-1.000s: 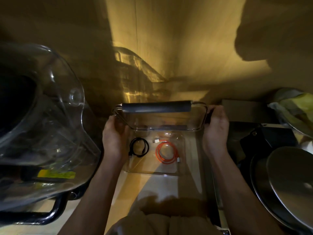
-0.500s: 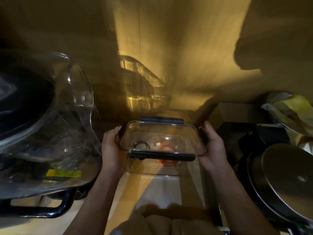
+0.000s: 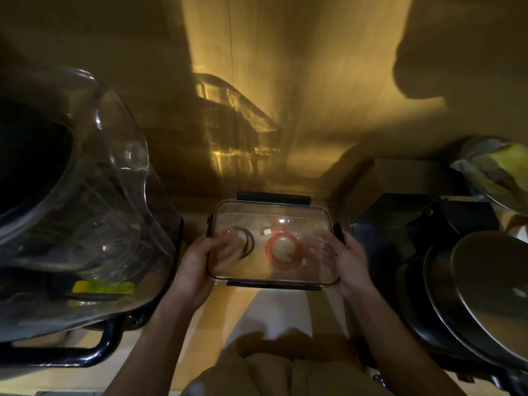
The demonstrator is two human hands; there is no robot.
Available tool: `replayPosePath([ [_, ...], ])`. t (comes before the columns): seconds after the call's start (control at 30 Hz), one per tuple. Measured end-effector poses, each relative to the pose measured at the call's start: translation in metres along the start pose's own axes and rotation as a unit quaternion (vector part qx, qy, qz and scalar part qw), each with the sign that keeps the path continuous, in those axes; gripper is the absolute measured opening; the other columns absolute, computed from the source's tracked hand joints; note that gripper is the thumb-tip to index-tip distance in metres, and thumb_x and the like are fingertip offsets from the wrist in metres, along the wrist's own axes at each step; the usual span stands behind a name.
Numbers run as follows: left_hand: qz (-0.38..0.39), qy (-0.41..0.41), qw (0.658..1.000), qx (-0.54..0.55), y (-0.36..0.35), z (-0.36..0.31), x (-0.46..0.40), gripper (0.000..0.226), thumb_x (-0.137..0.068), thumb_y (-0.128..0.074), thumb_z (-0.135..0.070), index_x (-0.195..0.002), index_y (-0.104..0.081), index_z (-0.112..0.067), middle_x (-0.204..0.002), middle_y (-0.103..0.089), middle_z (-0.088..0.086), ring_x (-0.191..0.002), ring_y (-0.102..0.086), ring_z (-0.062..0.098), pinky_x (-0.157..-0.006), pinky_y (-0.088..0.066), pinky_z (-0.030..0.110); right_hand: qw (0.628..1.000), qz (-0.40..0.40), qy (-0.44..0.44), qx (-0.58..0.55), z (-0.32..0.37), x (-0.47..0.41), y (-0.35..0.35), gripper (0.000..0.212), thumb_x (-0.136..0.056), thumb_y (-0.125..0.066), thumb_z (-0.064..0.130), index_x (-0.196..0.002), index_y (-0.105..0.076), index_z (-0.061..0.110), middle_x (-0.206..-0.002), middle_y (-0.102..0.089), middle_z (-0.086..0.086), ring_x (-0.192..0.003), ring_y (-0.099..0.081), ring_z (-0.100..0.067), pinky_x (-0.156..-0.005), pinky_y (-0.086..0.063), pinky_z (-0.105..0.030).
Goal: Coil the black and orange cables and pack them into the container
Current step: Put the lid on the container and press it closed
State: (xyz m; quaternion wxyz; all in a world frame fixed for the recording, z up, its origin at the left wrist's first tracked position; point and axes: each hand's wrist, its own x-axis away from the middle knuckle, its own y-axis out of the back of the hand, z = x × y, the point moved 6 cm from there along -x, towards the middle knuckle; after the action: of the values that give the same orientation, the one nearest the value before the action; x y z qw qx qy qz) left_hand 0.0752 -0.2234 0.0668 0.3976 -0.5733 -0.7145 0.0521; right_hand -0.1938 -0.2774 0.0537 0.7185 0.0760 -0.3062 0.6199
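Observation:
A clear rectangular container sits on the wooden shelf in front of me. Its clear lid, with black clips on the edges, lies flat over it. Through the lid I see a coiled black cable at the left and a coiled orange cable with white plugs at the right. My left hand grips the lid's left edge. My right hand grips its right edge. Fingers of both hands show blurred through the plastic.
A large clear glass jar on a black-handled base fills the left. Dark pans with a steel lid stand at the right, with a cardboard box and a yellow bag behind. A wooden wall closes the back.
The lid, held upright behind the container a second ago, has swung down and now lies flat on the container. Both hands slid forward along its sides.

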Motion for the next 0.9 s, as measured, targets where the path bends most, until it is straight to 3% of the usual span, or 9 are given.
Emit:
replayPosePath([
  [0.1, 0.019, 0.063, 0.998, 0.009, 0.0, 0.012, 0.005, 0.038, -0.079, -0.063, -0.017, -0.116, -0.062, -0.01, -0.122, -0.064, 0.024, -0.098, -0.068, 0.033, -0.086, -0.055, 0.047, 1.0, -0.013, 0.026, 0.012, 0.004, -0.005, 0.003, 0.024, -0.097, -0.056, 0.009, -0.12, -0.062, 0.002, -0.105, -0.073, -0.013, -0.083, -0.074, -0.019, -0.063, -0.059, -0.021],
  [0.23, 0.026, 0.087, 0.989, -0.116, 0.012, 0.021, 0.01, 0.052, -0.082, -0.068, -0.016, -0.129, -0.05, -0.029, -0.122, -0.068, 0.013, -0.108, -0.067, 0.037, -0.09, -0.053, 0.058, 0.995, -0.027, 0.059, 0.078, 0.007, -0.01, 0.004, 0.025, -0.097, -0.058, 0.011, -0.121, -0.063, 0.009, -0.11, -0.073, -0.007, -0.085, -0.073, -0.016, -0.066, -0.059, -0.021],
  [0.33, -0.01, 0.07, 0.983, -0.17, 0.02, 0.025, 0.012, 0.052, -0.087, -0.065, -0.015, -0.132, -0.046, -0.032, -0.121, -0.068, 0.011, -0.102, -0.07, 0.033, -0.083, -0.057, 0.053, 0.985, -0.033, 0.088, 0.146, 0.003, -0.013, 0.003, 0.024, -0.098, -0.057, 0.018, -0.12, -0.065, 0.015, -0.113, -0.072, -0.002, -0.096, -0.071, -0.015, -0.083, -0.059, -0.032],
  [0.43, -0.067, 0.036, 0.967, -0.243, 0.024, 0.026, 0.011, 0.042, -0.09, -0.064, -0.02, -0.125, -0.045, -0.033, -0.118, -0.063, 0.003, -0.098, -0.068, 0.027, -0.062, -0.06, 0.034, 0.969, -0.03, 0.122, 0.213, -0.002, -0.013, -0.003, 0.02, -0.099, -0.054, 0.026, -0.114, -0.068, 0.027, -0.11, -0.073, 0.001, -0.105, -0.068, -0.019, -0.095, -0.054, -0.045],
  [0.53, -0.118, 0.011, 0.949, -0.294, 0.031, 0.031, 0.006, 0.043, -0.091, -0.063, -0.018, -0.125, -0.04, -0.032, -0.107, -0.058, -0.006, -0.091, -0.065, 0.02, -0.051, -0.057, 0.026, 0.956, -0.041, 0.159, 0.241, -0.004, -0.012, -0.009, 0.021, -0.1, -0.052, 0.022, -0.104, -0.066, 0.037, -0.098, -0.071, 0.011, -0.096, -0.067, -0.005, -0.081, -0.055, -0.023],
  [0.6, -0.151, -0.001, 0.931, -0.332, 0.039, 0.034, 0.001, 0.046, -0.091, -0.065, -0.017, -0.13, -0.043, -0.026, -0.106, -0.06, -0.002, -0.087, -0.067, 0.021, -0.05, -0.057, 0.026, 0.957, -0.049, 0.157, 0.239, -0.009, -0.016, -0.01, 0.026, -0.101, -0.05, 0.016, -0.111, -0.062, 0.038, -0.099, -0.066, 0.02, -0.093, -0.063, 0.008, -0.074, -0.05, -0.009],
  [0.63, -0.162, -0.01, 0.922, -0.352, 0.041, 0.034, -0.001, 0.047, -0.09, -0.066, -0.018, -0.132, -0.044, -0.023, -0.108, -0.062, 0.002, -0.087, -0.067, 0.022, -0.05, -0.056, 0.025, 0.957, -0.056, 0.148, 0.242, -0.013, -0.019, -0.009, 0.028, -0.101, -0.05, 0.015, -0.116, -0.061, 0.037, -0.102, -0.065, 0.021, -0.095, -0.062, 0.008, -0.075, -0.049, -0.009],
  [0.77, -0.192, -0.036, 0.888, -0.416, 0.048, 0.036, -0.009, 0.05, -0.086, -0.071, -0.024, -0.131, -0.047, -0.02, -0.111, -0.064, 0.01, -0.082, -0.07, 0.025, -0.052, -0.061, 0.035, 0.952, -0.057, 0.109, 0.281, -0.034, -0.034, -0.003, 0.026, -0.101, -0.05, 0.021, -0.115, -0.062, 0.039, -0.108, -0.068, 0.011, -0.104, -0.064, -0.01, -0.09, -0.055, -0.039],
  [0.9, -0.221, -0.038, 0.833, -0.506, 0.057, 0.033, -0.015, 0.061, -0.076, -0.065, -0.06, -0.126, -0.046, -0.03, -0.103, -0.066, 0.004, -0.072, -0.071, 0.023, -0.061, -0.061, 0.043, 0.947, -0.071, 0.08, 0.303, -0.052, -0.046, 0.007, 0.028, -0.099, -0.048, 0.024, -0.121, -0.06, 0.036, -0.115, -0.068, 0.007, -0.11, -0.063, -0.017, -0.095, -0.053, -0.051],
])
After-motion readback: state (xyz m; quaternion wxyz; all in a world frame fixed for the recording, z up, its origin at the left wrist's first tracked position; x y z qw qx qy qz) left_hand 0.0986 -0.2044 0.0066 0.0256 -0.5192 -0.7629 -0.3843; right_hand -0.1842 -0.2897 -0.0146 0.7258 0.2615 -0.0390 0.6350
